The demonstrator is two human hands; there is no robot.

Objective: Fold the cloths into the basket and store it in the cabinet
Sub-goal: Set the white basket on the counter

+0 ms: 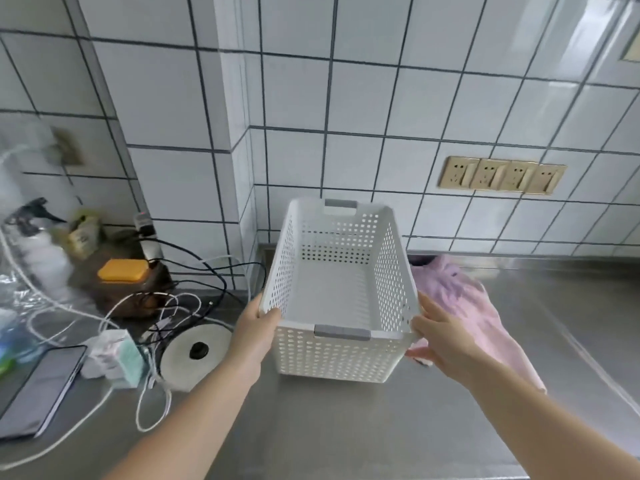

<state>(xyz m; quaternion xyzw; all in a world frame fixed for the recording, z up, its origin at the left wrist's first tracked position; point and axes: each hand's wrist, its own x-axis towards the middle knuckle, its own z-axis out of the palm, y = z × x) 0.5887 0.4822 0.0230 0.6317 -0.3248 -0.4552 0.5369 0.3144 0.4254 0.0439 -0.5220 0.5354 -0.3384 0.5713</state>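
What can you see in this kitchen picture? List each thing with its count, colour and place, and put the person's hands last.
basket: 1, white with grey handles, centre of counter, nothing inside
cloth: pink and lilac, count unclear, right of basket on counter
counter: 1, steel grey, across the bottom
sockets: 4, beige, on tiled wall, right
phone: 1, dark screen, bottom left
lid: 1, pale with black knob, left of basket
cables: several, black and white, left of basket
soap: 1, orange, on brown dish, left
spray bottle: 1, white with black trigger, far left
left hand: 1, grips basket's near left corner
right hand: 1, holds basket's near right corner
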